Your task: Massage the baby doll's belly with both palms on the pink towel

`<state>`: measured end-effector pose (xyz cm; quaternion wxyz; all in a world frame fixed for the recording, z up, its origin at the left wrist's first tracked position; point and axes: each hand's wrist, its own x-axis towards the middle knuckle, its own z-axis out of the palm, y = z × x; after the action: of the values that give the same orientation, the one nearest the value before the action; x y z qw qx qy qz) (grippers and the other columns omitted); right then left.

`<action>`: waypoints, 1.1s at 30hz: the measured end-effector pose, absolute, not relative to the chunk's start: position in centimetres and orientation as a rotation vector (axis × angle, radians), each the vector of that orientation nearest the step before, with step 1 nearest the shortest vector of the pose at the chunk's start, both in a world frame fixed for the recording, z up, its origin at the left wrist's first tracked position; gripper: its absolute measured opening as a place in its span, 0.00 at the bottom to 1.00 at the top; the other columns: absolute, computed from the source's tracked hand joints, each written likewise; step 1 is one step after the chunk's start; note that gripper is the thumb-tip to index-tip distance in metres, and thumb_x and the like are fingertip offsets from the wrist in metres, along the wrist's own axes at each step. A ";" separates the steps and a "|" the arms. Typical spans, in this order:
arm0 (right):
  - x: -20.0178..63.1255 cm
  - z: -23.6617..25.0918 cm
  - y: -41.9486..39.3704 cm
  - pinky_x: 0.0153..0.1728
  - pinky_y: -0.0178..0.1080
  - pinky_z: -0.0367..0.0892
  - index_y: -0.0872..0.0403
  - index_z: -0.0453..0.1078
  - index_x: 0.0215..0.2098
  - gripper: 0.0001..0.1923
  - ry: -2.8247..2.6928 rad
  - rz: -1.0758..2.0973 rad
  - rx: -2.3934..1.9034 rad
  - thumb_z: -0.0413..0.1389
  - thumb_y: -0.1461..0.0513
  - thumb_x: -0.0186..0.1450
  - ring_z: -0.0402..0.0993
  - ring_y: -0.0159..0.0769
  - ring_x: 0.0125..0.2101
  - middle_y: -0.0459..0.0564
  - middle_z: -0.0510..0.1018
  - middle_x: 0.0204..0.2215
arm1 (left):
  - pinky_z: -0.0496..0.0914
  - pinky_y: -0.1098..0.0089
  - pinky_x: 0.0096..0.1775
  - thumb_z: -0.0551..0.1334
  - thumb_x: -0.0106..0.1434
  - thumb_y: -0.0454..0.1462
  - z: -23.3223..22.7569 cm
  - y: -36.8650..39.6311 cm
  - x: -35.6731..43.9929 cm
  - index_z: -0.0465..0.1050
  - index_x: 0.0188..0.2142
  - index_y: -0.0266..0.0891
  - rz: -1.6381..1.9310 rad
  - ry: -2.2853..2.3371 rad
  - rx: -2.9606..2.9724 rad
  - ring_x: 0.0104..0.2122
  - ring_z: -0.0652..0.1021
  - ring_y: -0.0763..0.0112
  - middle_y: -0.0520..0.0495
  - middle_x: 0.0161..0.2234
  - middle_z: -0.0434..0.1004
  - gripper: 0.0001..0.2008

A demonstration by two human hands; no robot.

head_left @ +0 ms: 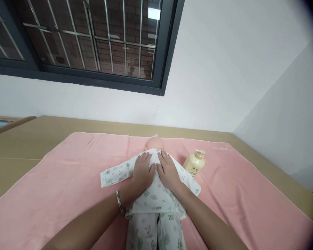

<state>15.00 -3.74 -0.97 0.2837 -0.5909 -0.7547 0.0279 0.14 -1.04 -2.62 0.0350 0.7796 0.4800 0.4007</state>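
Both grips lie flat and open, palms down, holding nothing: the left hand and right hand press side by side on the chest of a doll in printed pyjamas. It lies mid-pink towel on the desk. A cream bottle sits at two o'clock from the doll.

The doll wears white clothes printed with small green and pink shapes. It lies on a pink towel over a tan table. Right of it stands a cream bottle.
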 end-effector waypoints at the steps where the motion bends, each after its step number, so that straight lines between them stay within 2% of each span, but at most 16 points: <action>1: 15.0 -0.9 -3.8 0.65 0.54 0.48 0.63 0.56 0.66 0.28 -2.029 0.075 -1.594 0.42 0.61 0.70 0.47 0.47 0.67 0.61 0.53 0.66 | 0.62 0.48 0.61 0.55 0.64 0.37 -2.6 -1.0 0.1 0.68 0.55 0.35 1.219 1.484 2.383 0.58 0.69 0.52 0.37 0.56 0.71 0.21; 4: 14.7 -0.3 -4.4 0.65 0.56 0.49 0.65 0.54 0.66 0.28 -2.007 0.014 -1.635 0.43 0.61 0.70 0.44 0.49 0.67 0.63 0.52 0.66 | 0.60 0.47 0.61 0.54 0.64 0.37 -2.8 -1.0 0.1 0.67 0.56 0.33 1.203 1.479 2.341 0.60 0.67 0.50 0.35 0.58 0.69 0.21; 8: 13.8 0.4 -5.8 0.64 0.60 0.45 0.65 0.52 0.67 0.30 -1.945 -0.209 -1.559 0.45 0.61 0.68 0.35 0.50 0.69 0.63 0.45 0.68 | 0.58 0.46 0.62 0.52 0.67 0.39 -3.1 -1.2 -0.2 0.64 0.58 0.33 1.291 1.413 2.276 0.62 0.64 0.51 0.34 0.60 0.66 0.22; 14: 13.0 0.7 -6.6 0.65 0.58 0.46 0.56 0.63 0.61 0.24 -2.116 -0.039 -1.505 0.45 0.64 0.68 0.48 0.47 0.66 0.55 0.57 0.65 | 0.56 0.48 0.63 0.48 0.70 0.38 -3.1 -1.7 -0.5 0.59 0.60 0.36 1.458 1.277 2.227 0.63 0.62 0.57 0.35 0.61 0.64 0.21; 18: 13.4 0.7 -6.4 0.65 0.56 0.46 0.59 0.61 0.62 0.25 -2.038 -0.121 -1.505 0.46 0.64 0.67 0.44 0.47 0.67 0.57 0.52 0.67 | 0.57 0.47 0.62 0.48 0.71 0.39 -3.4 -1.6 -0.5 0.59 0.61 0.38 1.502 1.247 2.202 0.63 0.62 0.57 0.36 0.61 0.64 0.21; 23: 13.4 0.9 -6.3 0.64 0.59 0.46 0.55 0.60 0.63 0.25 -2.116 -0.030 -1.582 0.45 0.62 0.68 0.46 0.49 0.67 0.55 0.55 0.66 | 0.58 0.46 0.62 0.47 0.71 0.39 -3.9 -1.3 -0.5 0.59 0.60 0.38 1.514 1.265 2.208 0.62 0.63 0.57 0.37 0.60 0.65 0.20; 28: 13.3 1.3 -6.8 0.65 0.58 0.45 0.58 0.56 0.66 0.28 -2.088 -0.106 -1.609 0.45 0.63 0.68 0.41 0.49 0.68 0.57 0.48 0.68 | 0.60 0.46 0.61 0.47 0.71 0.38 -4.0 -1.2 -0.5 0.61 0.59 0.39 1.544 1.276 2.223 0.61 0.65 0.57 0.38 0.59 0.67 0.20; 33: 13.2 1.7 -6.9 0.65 0.57 0.43 0.55 0.55 0.66 0.26 -2.193 -0.050 -1.663 0.41 0.59 0.71 0.42 0.47 0.68 0.53 0.49 0.68 | 0.62 0.46 0.60 0.47 0.70 0.39 -4.0 -0.9 -0.4 0.64 0.56 0.37 1.538 1.327 2.198 0.59 0.67 0.56 0.37 0.57 0.69 0.18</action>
<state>13.25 -6.92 1.67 0.1930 -0.5928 -0.7816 -0.0178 -0.37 -0.91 -3.99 0.0744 0.7324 0.4421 0.5124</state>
